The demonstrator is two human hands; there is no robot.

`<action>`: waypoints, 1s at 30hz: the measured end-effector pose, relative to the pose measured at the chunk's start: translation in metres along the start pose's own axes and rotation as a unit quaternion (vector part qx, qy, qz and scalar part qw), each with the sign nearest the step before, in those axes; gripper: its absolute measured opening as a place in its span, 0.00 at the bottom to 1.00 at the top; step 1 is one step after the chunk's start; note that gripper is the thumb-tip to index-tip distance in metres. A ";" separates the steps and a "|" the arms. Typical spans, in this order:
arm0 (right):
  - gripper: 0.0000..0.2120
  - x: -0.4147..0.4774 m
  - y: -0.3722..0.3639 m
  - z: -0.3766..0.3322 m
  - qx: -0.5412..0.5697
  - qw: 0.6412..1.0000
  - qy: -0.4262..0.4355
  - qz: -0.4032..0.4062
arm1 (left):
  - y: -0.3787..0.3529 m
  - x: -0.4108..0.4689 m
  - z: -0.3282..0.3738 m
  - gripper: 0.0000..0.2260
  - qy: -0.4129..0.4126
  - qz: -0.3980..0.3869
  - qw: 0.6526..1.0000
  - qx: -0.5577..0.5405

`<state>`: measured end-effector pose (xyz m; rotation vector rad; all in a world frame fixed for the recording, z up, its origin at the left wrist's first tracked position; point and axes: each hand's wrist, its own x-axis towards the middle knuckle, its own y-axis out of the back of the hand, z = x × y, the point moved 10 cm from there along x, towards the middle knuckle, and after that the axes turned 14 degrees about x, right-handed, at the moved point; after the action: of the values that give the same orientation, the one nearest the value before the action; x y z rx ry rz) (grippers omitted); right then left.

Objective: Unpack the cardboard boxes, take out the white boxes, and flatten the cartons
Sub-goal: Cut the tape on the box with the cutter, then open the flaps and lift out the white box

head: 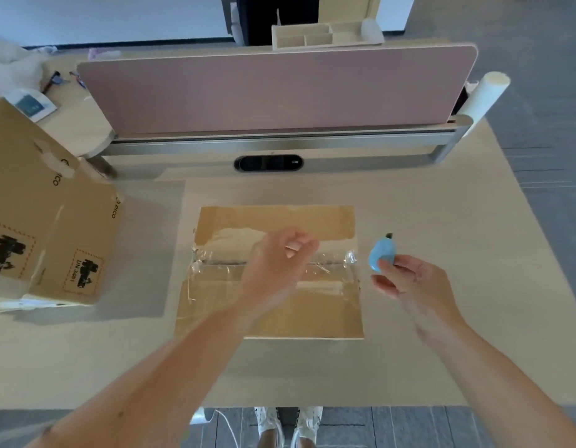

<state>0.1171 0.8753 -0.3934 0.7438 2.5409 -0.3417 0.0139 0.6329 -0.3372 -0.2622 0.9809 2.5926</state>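
Cutter ready over the taped carton

Our right hand (409, 282) pinched the blue cutter (382, 255) in its fingers, blade out. Our left hand (277, 263) hovered curled over the sealed carton (312, 315) on the desk (441, 221); whether it held tape we could not tell. A deep cut could have scored the white boxes inside. A second carton (37, 221) lay beyond, left.

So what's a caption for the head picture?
Right hand holds a blue cutter beside the taped carton; left hand curls above it.
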 end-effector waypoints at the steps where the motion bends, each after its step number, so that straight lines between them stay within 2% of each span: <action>1: 0.04 0.005 0.029 0.008 -0.046 0.998 0.002 0.034 | 0.013 0.003 -0.010 0.03 -0.002 0.023 0.998 0.052; 3: 0.07 0.010 0.072 0.037 -0.138 0.988 -0.015 0.067 | 0.043 0.007 -0.037 0.05 0.025 0.071 0.988 0.135; 5: 0.07 0.012 0.090 0.072 -0.222 0.972 -0.038 0.059 | 0.075 0.008 -0.066 0.09 0.060 0.129 0.971 0.190; 7: 0.07 0.012 0.097 0.105 -0.251 0.964 -0.069 0.055 | 0.094 0.007 -0.085 0.11 0.069 0.157 0.956 0.239; 12: 0.05 0.014 0.100 0.140 -0.270 0.956 -0.088 0.066 | 0.103 -0.003 -0.124 0.16 0.147 0.153 0.943 0.257; 19: 0.06 0.021 0.104 0.147 -0.331 0.937 -0.081 0.080 | 0.109 -0.006 -0.133 0.20 0.186 0.167 0.939 0.236; 22: 0.08 0.021 0.109 0.145 -0.345 0.931 -0.079 0.092 | 0.113 -0.010 -0.130 0.21 0.197 0.155 0.939 0.237; 25: 0.15 0.018 0.113 0.136 -0.362 0.924 -0.072 0.101 | 0.115 -0.015 -0.124 0.16 0.214 0.126 0.949 0.193; 27: 0.16 0.016 0.109 0.119 -0.354 0.928 -0.040 0.105 | 0.112 -0.014 -0.119 0.12 0.201 0.078 0.958 0.189; 30: 0.12 0.011 0.083 0.075 -0.284 0.953 0.033 0.099 | 0.109 -0.015 -0.109 0.14 0.176 -0.025 0.969 0.174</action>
<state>0.1829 0.9216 -0.4722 0.7695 2.4064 0.4722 -0.0099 0.4803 -0.3487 -0.6561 1.5060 2.3161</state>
